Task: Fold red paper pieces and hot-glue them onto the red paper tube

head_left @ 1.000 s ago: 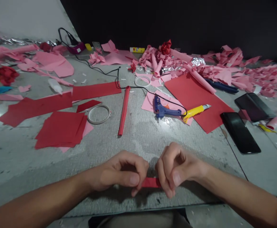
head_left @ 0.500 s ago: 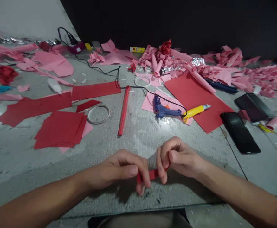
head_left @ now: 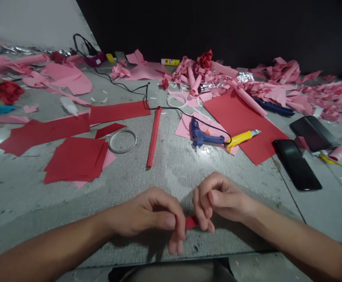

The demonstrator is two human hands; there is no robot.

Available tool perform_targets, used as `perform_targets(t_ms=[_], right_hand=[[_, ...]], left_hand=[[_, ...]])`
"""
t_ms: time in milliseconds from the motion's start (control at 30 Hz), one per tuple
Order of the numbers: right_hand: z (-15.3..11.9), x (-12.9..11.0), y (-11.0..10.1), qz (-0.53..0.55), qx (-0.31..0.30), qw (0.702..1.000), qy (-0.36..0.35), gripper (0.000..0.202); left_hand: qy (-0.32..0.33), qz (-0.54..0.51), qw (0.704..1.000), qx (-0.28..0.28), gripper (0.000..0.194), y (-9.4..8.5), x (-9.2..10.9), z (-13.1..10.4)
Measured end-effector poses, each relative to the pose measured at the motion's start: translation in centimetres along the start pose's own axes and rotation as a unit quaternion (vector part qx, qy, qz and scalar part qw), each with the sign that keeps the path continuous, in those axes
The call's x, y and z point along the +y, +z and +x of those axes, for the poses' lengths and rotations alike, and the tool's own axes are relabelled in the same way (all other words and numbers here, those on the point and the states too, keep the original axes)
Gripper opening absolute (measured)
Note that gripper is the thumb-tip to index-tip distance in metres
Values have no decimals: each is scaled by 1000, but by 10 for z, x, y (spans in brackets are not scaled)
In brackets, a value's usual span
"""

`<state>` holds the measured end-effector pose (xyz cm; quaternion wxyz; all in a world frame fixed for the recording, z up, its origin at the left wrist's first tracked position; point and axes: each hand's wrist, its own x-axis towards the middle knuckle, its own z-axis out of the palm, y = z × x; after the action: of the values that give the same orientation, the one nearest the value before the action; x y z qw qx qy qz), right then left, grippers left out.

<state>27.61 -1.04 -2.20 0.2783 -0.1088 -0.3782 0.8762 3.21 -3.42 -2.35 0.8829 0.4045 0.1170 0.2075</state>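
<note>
Between my two hands, close to the table's front edge, is a narrow red paper strip (head_left: 191, 222); only a short stretch of it shows. My left hand (head_left: 159, 215) is closed on its left end, thumb against the bent fingers. The fingers of my right hand (head_left: 215, 197) are curled round the other end, thumb pressed to the index finger. Both ends are hidden by the fingers. Beyond my hands lies a folded red paper stick (head_left: 153, 137). A stack of red paper squares (head_left: 74, 160) is to the left.
A blue glue gun (head_left: 204, 135) with a black cord lies past my right hand, beside a yellow cutter (head_left: 241, 140) on a red sheet (head_left: 253, 121). Tape rings (head_left: 123, 151), a white bottle (head_left: 69, 105) and a phone (head_left: 297, 164) lie around. Crumpled pink paper (head_left: 279, 96) lines the back.
My left fingers have shifted slightly down and right, and less of the red strip shows between my hands. My right hand has moved only a little.
</note>
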Motion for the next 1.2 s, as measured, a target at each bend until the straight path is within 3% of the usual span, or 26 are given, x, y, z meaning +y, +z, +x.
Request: perform_targets(t_ms=[267, 433, 633, 867, 1100, 1200], right_hand=[[-1, 9, 2, -51, -29, 997, 42, 40], [-1, 10, 1, -33, -31, 999, 28, 39], [1, 9, -3, -25, -86, 996, 19, 38], [-3, 16, 1, -38, -49, 995, 81, 38], [2, 15, -2, -31, -78, 995, 61, 37], [1, 14, -1, -39, -64, 994, 74, 35]], left_hand=[[-47, 23, 999, -16, 42, -2, -4, -1], [-39, 17, 999, -8, 40, -2, -1, -2], [-40, 9, 999, -26, 36, -2, 0, -1], [-53, 67, 996, -21, 42, -2, -1, 0], [-45, 52, 998, -1, 37, -2, -1, 0], [-40, 63, 997, 11, 41, -2, -1, 0]])
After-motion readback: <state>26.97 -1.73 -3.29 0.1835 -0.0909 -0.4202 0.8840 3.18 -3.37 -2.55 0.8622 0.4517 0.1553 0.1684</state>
